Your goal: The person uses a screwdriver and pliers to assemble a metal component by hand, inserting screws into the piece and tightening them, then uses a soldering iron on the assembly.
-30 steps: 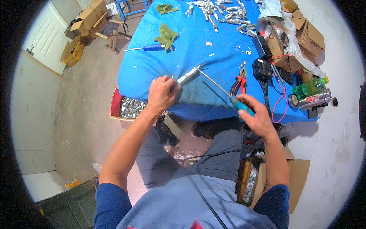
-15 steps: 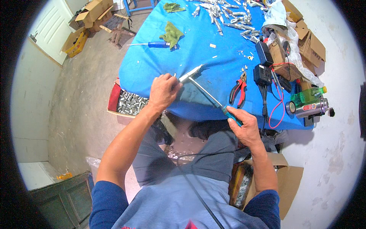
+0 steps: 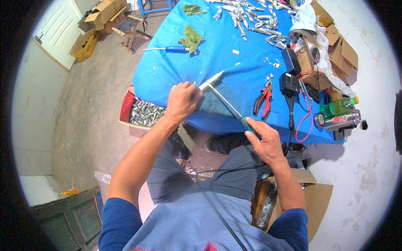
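My left hand (image 3: 183,101) is closed around one end of a slim silvery-white piece (image 3: 214,80) at the near edge of the blue-covered table. Its free end points away to the right over a dark smudge on the cloth. In my right hand (image 3: 266,141) is a screwdriver (image 3: 226,101) with a teal handle, mostly wrapped by my fingers. The screwdriver's tip meets the piece just beyond my left fingers; whether it is pushed into it cannot be seen. Red-and-black pliers (image 3: 263,100) lie beyond my right hand.
Similar silvery pieces (image 3: 261,21) are heaped at the far side. A blue-handled screwdriver (image 3: 176,49) lies beside a green rag (image 3: 191,38). Small metal parts fill a red box (image 3: 145,112) left of the table. Black adapters (image 3: 289,83), a green bottle (image 3: 338,106) and a steel flask (image 3: 341,120) line the right.
My right hand and the screwdriver handle have shifted slightly left relative to the table. The tip stays at the piece, and my left hand keeps its grip. The whole view has shifted a little.
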`<state>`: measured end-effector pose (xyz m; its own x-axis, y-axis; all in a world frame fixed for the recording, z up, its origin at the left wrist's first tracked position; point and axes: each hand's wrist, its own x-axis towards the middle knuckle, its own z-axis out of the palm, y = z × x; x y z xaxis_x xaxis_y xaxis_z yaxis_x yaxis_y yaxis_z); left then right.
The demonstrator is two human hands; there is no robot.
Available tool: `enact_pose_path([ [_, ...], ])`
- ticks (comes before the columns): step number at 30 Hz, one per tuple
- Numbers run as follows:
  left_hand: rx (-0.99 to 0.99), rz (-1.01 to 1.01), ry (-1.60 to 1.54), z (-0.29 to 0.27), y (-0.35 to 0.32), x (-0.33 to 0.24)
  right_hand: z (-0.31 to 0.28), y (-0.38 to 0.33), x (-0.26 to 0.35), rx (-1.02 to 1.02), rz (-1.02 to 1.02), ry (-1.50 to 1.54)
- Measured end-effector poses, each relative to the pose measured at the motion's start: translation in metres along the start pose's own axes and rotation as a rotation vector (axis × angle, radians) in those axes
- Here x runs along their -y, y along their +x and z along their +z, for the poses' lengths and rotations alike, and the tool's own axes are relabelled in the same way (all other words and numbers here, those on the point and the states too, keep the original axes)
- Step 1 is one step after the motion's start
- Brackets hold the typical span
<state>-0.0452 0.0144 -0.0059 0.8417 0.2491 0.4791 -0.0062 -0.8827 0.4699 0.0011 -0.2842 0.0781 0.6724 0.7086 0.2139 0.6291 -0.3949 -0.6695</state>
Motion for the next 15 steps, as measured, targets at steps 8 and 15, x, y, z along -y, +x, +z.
enact_pose_path([
  [8,0.004,-0.027,-0.015,-0.002,0.002,-0.001,-0.017,0.018,-0.015,0.118,0.394,0.34],
  [15,0.031,-0.157,-0.105,-0.005,0.008,-0.008,0.011,0.003,-0.025,0.043,0.792,1.051],
])
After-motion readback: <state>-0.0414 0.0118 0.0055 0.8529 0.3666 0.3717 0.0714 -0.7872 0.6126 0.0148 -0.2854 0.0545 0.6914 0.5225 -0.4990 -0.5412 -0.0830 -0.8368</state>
